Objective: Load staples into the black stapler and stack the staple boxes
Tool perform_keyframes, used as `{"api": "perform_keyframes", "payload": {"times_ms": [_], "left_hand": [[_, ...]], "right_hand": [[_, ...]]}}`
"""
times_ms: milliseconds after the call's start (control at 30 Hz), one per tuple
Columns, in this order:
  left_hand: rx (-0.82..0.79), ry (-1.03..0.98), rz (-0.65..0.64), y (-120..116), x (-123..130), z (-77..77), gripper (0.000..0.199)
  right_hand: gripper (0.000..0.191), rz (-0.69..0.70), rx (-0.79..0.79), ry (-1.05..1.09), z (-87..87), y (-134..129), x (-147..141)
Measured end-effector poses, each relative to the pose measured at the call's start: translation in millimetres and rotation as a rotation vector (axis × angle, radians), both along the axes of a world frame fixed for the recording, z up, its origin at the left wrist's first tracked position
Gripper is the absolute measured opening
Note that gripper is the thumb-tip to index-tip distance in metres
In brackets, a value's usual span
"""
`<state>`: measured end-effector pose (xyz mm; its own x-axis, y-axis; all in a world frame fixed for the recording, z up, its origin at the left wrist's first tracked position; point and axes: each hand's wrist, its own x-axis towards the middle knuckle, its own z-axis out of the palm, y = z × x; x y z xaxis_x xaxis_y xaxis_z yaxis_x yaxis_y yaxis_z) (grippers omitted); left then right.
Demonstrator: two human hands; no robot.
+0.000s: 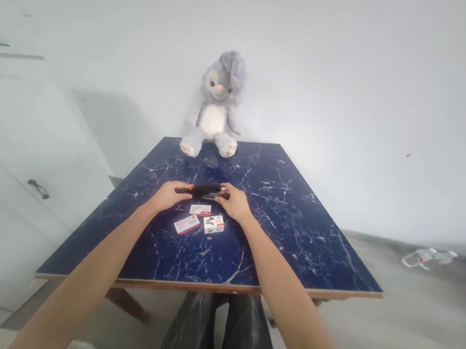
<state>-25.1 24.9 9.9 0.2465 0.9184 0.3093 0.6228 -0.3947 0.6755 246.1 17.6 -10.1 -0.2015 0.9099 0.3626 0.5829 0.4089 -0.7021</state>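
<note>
Both hands are out over the counter [291, 251], arms stretched long from the near edge. Left hand [167, 195] is curled around the left end of a black stapler [207, 190], fingers closed on it near a small orange tip; right hand [235, 202] grips the other end, fingertips laid over the top, thumb tucked under as far as I can tell. So the stapler is held between the two, low over the blue marbled top, about mid-counter. Whether it rests on the surface or rides just above it, I can't tell from here.

Just nearer than the hands sit three little boxes, likely staple boxes: a red-and-white box [186, 224] lying flat to the left, a white box [213, 224] beside it on the right, and another small box [200, 209] tucked just behind them, near the stapler.

My read: this is the handling stage with the stapler itself, perhaps opening or checking it, and the boxes look untouched. The next move would call for a firm hold with one hand while the other works the top arm, keeping fingers away from the front end.

Farther back, a grey plush bunny [217, 105] sits at the far edge against the white wall. Off right, a plastic bottle [419, 257] lies on the floor.
</note>
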Motion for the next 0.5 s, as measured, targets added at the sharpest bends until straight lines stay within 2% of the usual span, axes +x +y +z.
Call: {"api": "perform_keyframes", "payload": {"times_ms": [233, 400, 500], "left_hand": [[-0.036, -0.043, 0.027, 2, -3, -11.7, 0.050], [-0.045, -0.025, 0.027, 1, -5, -10.7, 0.049], [-0.025, 0.008, 0.044, 0, -4, -10.2, 0.048]], "right_hand": [[0.035, 0.140, -0.047, 0.076, -0.6, 14, 13], [0.036, 0.130, -0.003, 0.046, -1.1, 15, 16], [0.034, 0.121, 0.084, -0.010, -2.2, 13, 14]]}}
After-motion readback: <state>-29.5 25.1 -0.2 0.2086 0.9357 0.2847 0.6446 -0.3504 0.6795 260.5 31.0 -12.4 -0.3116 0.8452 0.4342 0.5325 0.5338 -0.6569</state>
